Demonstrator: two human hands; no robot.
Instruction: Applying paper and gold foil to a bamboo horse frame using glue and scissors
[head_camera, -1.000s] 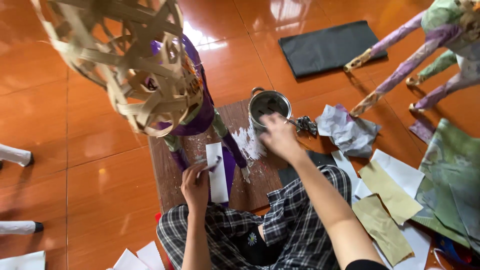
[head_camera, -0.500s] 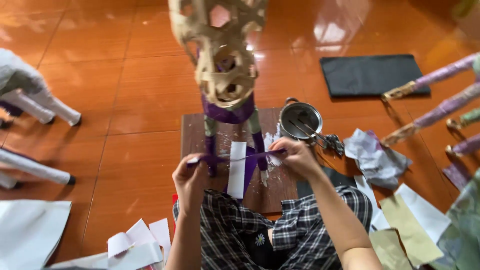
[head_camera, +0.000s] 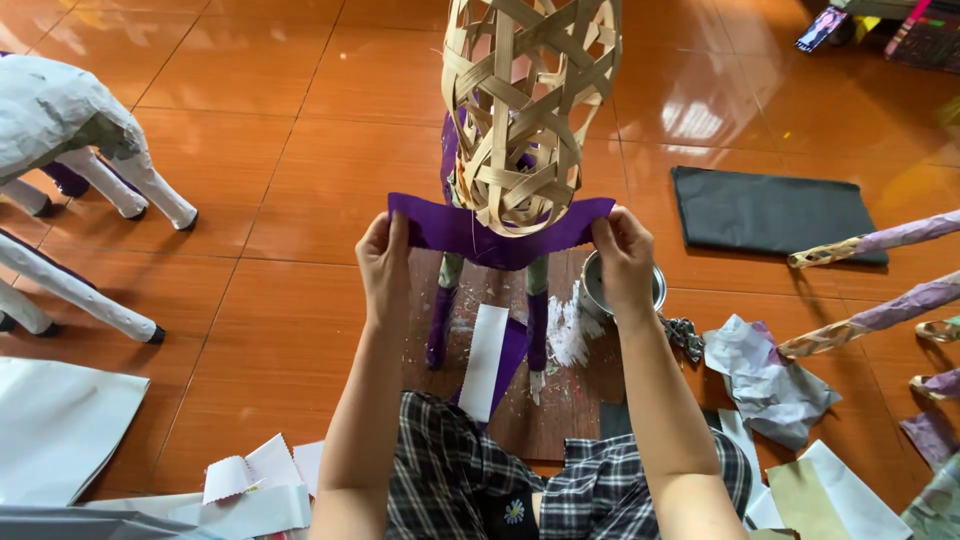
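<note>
I see both hands raised in front of me, stretching a strip of purple paper (head_camera: 500, 235) between them. My left hand (head_camera: 386, 268) pinches the strip's left end, thumb and fingers pressed together on it, and my right hand (head_camera: 625, 262) pinches the right end the same way. The strip sags a little in the middle, where it lies against the lower part of a woven bamboo frame (head_camera: 525, 105) that rises just above and between the two grips. Whether the paper already sticks to the frame, I cannot tell.

Below the grips, the frame's purple-wrapped legs (head_camera: 440, 325) stand on a brown wooden board (head_camera: 555, 400) smeared with white paste. A white paper strip (head_camera: 484, 362) lies on the board between those legs, over another purple piece. Just under my right hand sits a small metal pot (head_camera: 598, 285), partly hidden by the wrist.

Beyond my right grip, a dark grey sheet (head_camera: 775, 212) lies flat on the orange tiled floor (head_camera: 290, 170), and nearer lies crumpled grey paper (head_camera: 770, 385). Well out from my left grip stands a white paper-covered animal figure (head_camera: 70, 120), with cut white scraps (head_camera: 250, 480) lower down.
</note>
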